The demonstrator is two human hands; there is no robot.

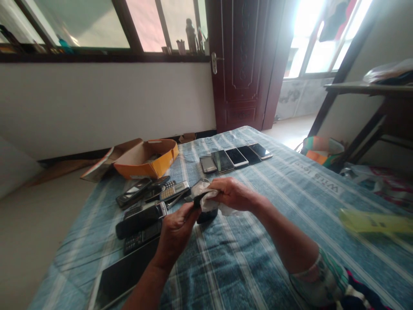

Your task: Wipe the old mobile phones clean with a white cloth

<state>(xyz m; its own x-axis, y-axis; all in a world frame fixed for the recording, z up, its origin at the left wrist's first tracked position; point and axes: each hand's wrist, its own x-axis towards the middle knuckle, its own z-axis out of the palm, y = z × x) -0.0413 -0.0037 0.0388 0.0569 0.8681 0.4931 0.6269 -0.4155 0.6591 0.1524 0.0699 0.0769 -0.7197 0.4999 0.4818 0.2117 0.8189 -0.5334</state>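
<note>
Over the bed, my left hand (179,226) is closed on the near end of a small black phone (199,199), mostly hidden by fingers and cloth. My right hand (230,193) pinches a crumpled white cloth (209,199) against it. Beneath the hands lies another dark object (207,216), partly covered. To the left is a pile of old keypad phones (176,190), several of them overlapping. Beyond my hands a row of phones (238,157) lies side by side, screens up. A large white-edged tablet (125,273) lies near my left forearm.
An open orange box (146,165) stands at the bed's far left edge, its lid beside it. A blue striped sheet (277,206) covers the bed. A yellow translucent packet (374,221) lies at right. Behind are a brown door (241,64) and a desk (361,88).
</note>
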